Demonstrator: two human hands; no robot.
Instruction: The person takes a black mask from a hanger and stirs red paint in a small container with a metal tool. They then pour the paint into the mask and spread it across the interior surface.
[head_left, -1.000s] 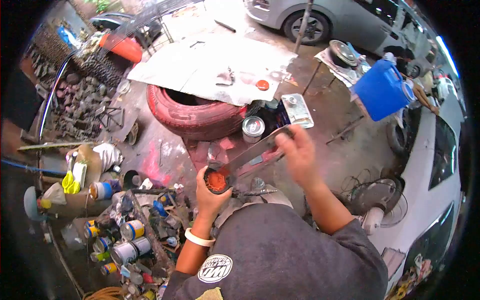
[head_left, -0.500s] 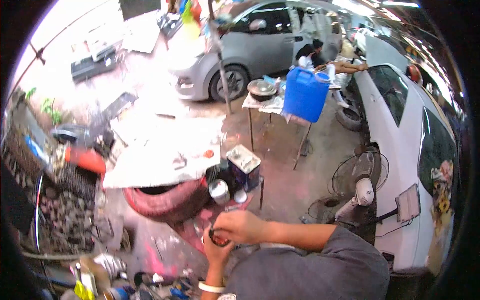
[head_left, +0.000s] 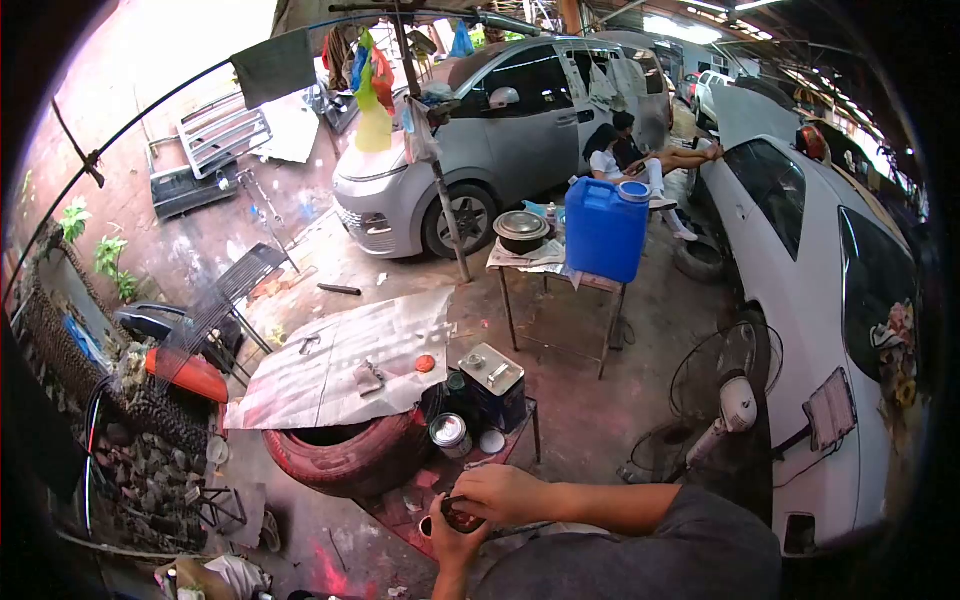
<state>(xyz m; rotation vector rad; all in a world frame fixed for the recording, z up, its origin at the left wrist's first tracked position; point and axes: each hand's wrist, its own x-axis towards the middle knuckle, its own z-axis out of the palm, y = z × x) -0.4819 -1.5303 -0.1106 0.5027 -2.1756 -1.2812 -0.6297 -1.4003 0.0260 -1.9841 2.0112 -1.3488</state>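
Observation:
My left hand [head_left: 455,540] is closed around a small dark round container [head_left: 462,517] with something reddish inside, low in the middle of the view. Over its top, my right hand [head_left: 500,494] has its fingers bent and pressed together; what they grip, if anything, is hidden. Just beyond my hands, an open paint can [head_left: 451,436] and a dark rectangular tin [head_left: 492,383] with a pale top stand on a low stained table. Beside them, a cardboard sheet [head_left: 335,360] covers part of a red-stained tire [head_left: 345,461].
A blue jug [head_left: 607,228] and a lidded pot [head_left: 521,230] stand on a small table [head_left: 560,283]. A fan [head_left: 738,402] stands beside a white car [head_left: 800,300] at right. Behind are a grey car [head_left: 520,130] and two seated people [head_left: 612,160].
The view has tilted and become sharper and less bright. Both hands appear slightly lower and further right, still together at the round container.

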